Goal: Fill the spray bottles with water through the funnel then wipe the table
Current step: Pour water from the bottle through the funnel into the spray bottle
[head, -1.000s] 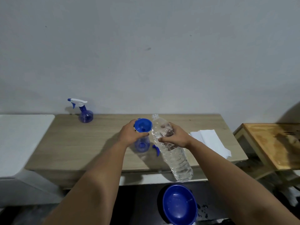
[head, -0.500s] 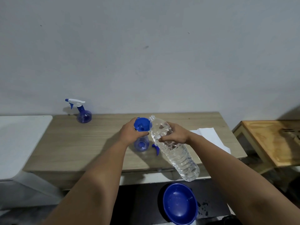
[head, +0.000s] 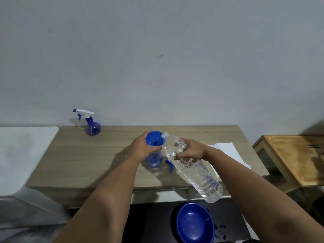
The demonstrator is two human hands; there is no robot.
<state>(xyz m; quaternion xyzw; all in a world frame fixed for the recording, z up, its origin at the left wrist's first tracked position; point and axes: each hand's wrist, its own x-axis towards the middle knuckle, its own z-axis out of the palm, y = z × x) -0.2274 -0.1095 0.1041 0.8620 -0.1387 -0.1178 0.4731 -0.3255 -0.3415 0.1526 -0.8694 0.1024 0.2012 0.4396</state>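
Observation:
A blue funnel (head: 154, 139) sits in the neck of an open blue spray bottle (head: 154, 160) at the middle of the wooden table (head: 87, 160). My left hand (head: 142, 149) grips the funnel and bottle neck. My right hand (head: 190, 150) holds a large clear water bottle (head: 194, 170), tilted with its open mouth at the funnel's rim. A blue spray head (head: 169, 164) lies on the table between the two bottles. A second spray bottle (head: 91, 126) with its white and blue trigger stands at the back left.
White paper towels (head: 231, 151) lie on the table's right side. A blue bowl (head: 194, 223) sits below the front edge. A white surface (head: 21, 155) adjoins the table on the left, and a wooden stool (head: 294, 158) stands to the right.
My right hand has tilted the water bottle further, bringing its mouth down to the funnel's rim while its base swung out to the right. My left hand stayed on the funnel.

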